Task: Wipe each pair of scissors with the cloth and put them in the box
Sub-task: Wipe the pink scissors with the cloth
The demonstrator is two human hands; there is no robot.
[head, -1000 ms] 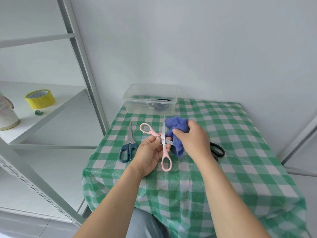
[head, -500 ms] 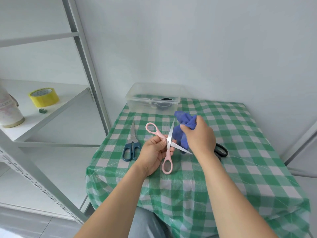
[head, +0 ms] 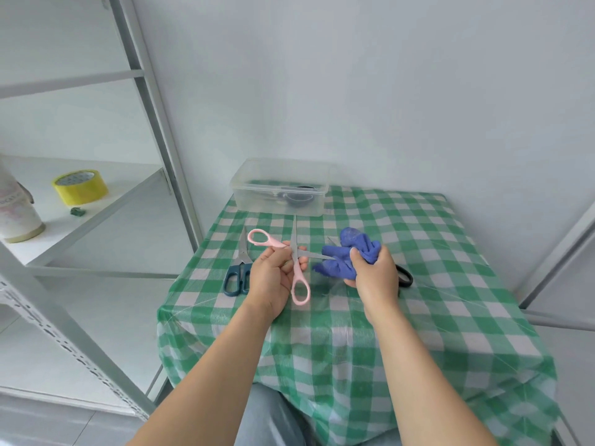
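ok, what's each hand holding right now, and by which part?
Left hand grips the pink scissors at the pivot, where the handles meet the open blades. Right hand grips the bunched blue cloth.

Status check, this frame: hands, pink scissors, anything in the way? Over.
Left hand holds pink scissors, blades spread. Right hand grips blue cloth at one blade tip. Black scissors partly behind right hand. Nothing between hands and box.

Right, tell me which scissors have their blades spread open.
The pink-handled scissors, held in the left hand: blades crossed wide apart. The blue-handled scissors lie closed on the tablecloth; the black-handled pair is mostly hidden.
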